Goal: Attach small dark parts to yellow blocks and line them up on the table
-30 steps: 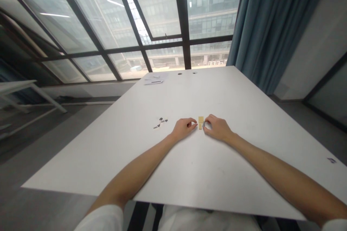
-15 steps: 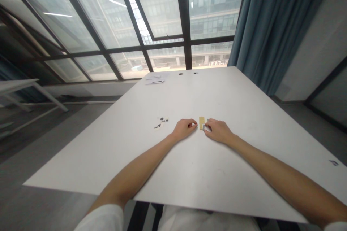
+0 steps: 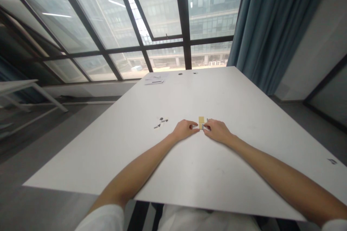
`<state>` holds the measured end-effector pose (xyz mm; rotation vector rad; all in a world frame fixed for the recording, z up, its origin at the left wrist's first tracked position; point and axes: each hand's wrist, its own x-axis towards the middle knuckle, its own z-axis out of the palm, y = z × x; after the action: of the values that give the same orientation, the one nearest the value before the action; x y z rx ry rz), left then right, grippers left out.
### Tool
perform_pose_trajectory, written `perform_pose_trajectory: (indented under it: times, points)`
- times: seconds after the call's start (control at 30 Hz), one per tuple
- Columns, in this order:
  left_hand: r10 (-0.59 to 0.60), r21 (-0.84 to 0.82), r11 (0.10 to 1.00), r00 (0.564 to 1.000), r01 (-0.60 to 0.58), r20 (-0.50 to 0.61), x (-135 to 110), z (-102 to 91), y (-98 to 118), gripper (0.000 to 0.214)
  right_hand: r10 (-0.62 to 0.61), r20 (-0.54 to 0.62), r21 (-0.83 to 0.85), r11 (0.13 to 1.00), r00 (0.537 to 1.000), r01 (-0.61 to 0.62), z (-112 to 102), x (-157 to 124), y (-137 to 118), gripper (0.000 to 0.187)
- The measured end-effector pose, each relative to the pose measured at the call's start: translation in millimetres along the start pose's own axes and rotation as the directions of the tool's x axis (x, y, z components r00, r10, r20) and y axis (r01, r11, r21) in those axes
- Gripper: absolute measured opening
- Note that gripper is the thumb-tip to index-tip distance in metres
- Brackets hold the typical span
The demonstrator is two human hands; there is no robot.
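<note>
Two small yellow flat pieces lie one behind the other between my hands: the far yellow piece (image 3: 201,119) shows bare, and the near yellow piece (image 3: 200,126) carries a small grey piece (image 3: 202,126) on its right side. My right hand (image 3: 217,129) is closed, its thumb and fingertips pinching at the grey piece. Just left of the near yellow piece is my left hand (image 3: 184,130), thumb and index finger apart, with nothing visible between them. Another small greyish piece (image 3: 207,120) shows just beyond my right fingers, partly hidden.
Several small dark and grey pieces (image 3: 162,119) are scattered left of my left hand on the white table (image 3: 173,166). Papers (image 3: 154,79) lie at the far left end. A dark mark or small object (image 3: 332,161) is near the right edge. Windows and a blue curtain (image 3: 260,32) stand beyond.
My left thumb and index finger have parted, and the thumb now reaches closer to the near yellow piece. My right hand stays at the grey piece with its fingers slightly shifted.
</note>
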<state>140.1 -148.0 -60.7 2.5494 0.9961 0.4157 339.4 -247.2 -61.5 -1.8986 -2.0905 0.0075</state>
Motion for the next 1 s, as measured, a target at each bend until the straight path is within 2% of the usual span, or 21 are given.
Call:
perform_pose_trajectory:
  times: [1.0]
  points:
    - [0.009,-0.001,1.000,1.000,-0.009,-0.016,1.6,0.6,1.0,0.033,-0.041,-0.030,0.074,0.996,0.999,0.043,3.9,1.8,2.2,0.016]
